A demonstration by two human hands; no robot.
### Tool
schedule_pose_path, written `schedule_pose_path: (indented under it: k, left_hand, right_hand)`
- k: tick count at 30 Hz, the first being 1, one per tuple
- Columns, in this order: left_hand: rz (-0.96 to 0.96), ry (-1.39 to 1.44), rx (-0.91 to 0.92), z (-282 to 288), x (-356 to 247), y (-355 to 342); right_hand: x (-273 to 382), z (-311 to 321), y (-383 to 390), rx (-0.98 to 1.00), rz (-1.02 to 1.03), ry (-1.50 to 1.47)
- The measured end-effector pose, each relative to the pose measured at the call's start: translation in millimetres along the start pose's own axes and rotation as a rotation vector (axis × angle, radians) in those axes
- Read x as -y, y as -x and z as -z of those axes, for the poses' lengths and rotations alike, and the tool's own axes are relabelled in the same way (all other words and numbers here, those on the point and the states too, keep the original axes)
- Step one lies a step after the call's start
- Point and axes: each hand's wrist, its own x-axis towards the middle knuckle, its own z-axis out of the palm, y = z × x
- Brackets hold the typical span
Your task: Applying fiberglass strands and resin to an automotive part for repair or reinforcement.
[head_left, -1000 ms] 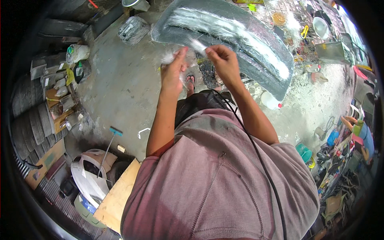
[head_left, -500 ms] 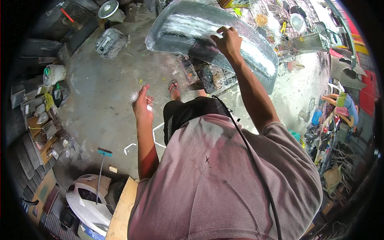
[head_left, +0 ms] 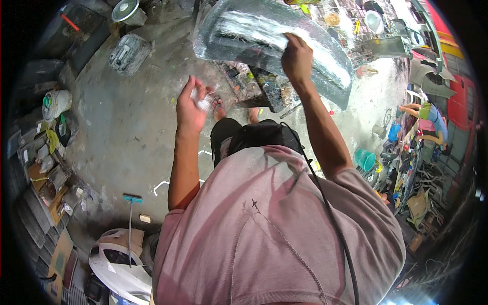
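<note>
A long, curved grey panel (head_left: 207, 43) with a glossy, translucent surface lies ahead of me. Loose white fibre strands (head_left: 244, 24) run along its length in a frayed band. My right hand (head_left: 297, 60) is over the middle of this band, back of the hand up, with fingers bent and drawn together at the strands. Whatever those fingertips pinch is hidden. Short of the panel, to the left, my left hand (head_left: 192, 109) is raised over the floor. Its curled fingers hold a tuft of white fibre (head_left: 204, 103), slightly blurred.
Dark, cluttered supports (head_left: 269, 89) show under the panel's near edge. A lidded pot (head_left: 127, 11) and a grey, dusty container (head_left: 129, 53) stand at the far left. Nearer lies a teal-headed broom (head_left: 132, 199). At right are a teal bucket (head_left: 364, 159) and another person (head_left: 432, 122).
My left hand has moved forward and right, closer to the panel, still with the fibre tuft. My right hand has shifted slightly nearer to me, its spread fingers now drawn together. The view has shifted slightly.
</note>
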Motion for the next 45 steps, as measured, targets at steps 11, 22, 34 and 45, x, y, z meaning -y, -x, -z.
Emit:
schedule_pose_path:
  k: [11, 22, 34, 45]
  left_hand:
    - [-0.045, 0.019, 0.344, -72.0, -26.7, -6.4]
    - [-0.114, 0.067, 0.005, -70.7, -26.3, -10.4]
    - [-0.155, 0.085, 0.161, -27.8, -55.6, -36.7]
    - [-0.192, 0.061, 0.206, -92.3, -28.7, -19.5]
  right_hand:
    - [160.6, 54.2, 7.1, 0.408, -0.51, -1.164]
    - [176.8, 29.1, 13.7, 0.439, -0.194, -0.786]
    - [151.1, 73.4, 23.8, 0.306, -0.527, -1.084]
    - [165.7, 62.5, 19.1, 0.045, -0.366, -0.631]
